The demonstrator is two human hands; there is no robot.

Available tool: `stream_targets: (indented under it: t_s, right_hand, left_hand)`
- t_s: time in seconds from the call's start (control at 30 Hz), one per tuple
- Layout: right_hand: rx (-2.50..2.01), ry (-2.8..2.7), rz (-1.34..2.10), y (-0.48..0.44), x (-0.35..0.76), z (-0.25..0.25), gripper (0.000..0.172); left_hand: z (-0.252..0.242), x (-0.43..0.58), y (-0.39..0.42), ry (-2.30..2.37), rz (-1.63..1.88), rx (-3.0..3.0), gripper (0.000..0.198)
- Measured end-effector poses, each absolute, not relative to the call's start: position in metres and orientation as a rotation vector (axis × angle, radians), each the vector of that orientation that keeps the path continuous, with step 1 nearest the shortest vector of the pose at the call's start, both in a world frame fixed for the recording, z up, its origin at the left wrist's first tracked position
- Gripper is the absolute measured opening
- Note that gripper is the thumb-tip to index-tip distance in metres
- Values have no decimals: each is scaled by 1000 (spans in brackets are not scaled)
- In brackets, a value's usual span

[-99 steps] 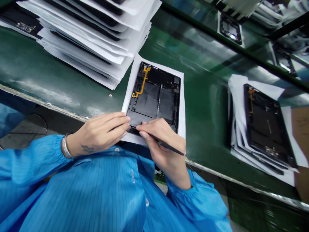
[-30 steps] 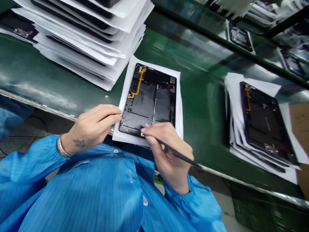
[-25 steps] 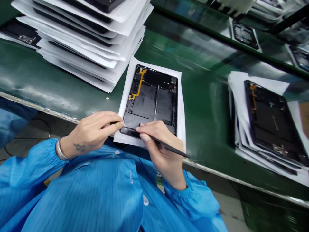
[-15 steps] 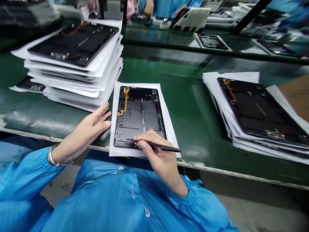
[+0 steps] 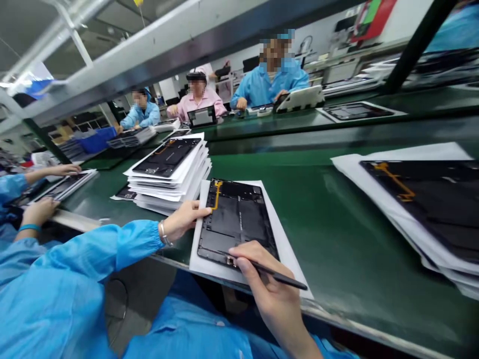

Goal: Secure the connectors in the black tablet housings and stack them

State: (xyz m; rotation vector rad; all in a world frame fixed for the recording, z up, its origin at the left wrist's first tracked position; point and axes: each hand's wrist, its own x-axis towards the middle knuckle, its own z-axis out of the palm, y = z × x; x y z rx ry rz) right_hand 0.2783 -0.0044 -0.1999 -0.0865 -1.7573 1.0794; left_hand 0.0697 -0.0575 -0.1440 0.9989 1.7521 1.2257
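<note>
In front of me a black tablet back housing with an orange flex cable lies on a white sheet at the table's front edge. My left hand is at the housing's left edge, thumb on the rim; its other fingers are partly hidden. My right hand pinches black tweezers, held like a pen. Their tip points at the near edge of the housing, close to a small metal part; whether it touches is too small to tell.
A tall stack of housings between white sheets stands at left. Another stack lies at right. Across the green table several co-workers sit; a neighbour's hands work at far left. A metal beam crosses above.
My view has tipped up and swung, bringing co-workers into sight. My left hand has moved from beside the sheet onto the housing's left edge. The right hand still holds the tweezers near the lower edge.
</note>
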Motion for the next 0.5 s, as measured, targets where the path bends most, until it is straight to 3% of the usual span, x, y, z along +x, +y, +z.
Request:
stream_targets:
  t_s: [0.1, 0.27, 0.4, 0.5]
  right_hand:
    - [34, -1723, 985, -4, 279, -201, 23]
    - [116, -1716, 934, -5, 277, -200, 24]
    - [103, -1740, 1002, -7, 275, -200, 23]
    - [95, -1752, 1020, -9, 273, -201, 22]
  left_hand:
    - [-118, 65, -43, 1885, 1166, 1257, 41]
    - [-34, 57, -28, 2095, 1166, 1751, 19]
    - [31, 26, -31, 2206, 1159, 2138, 52]
    - [59, -21, -33, 2348, 1148, 2060, 60]
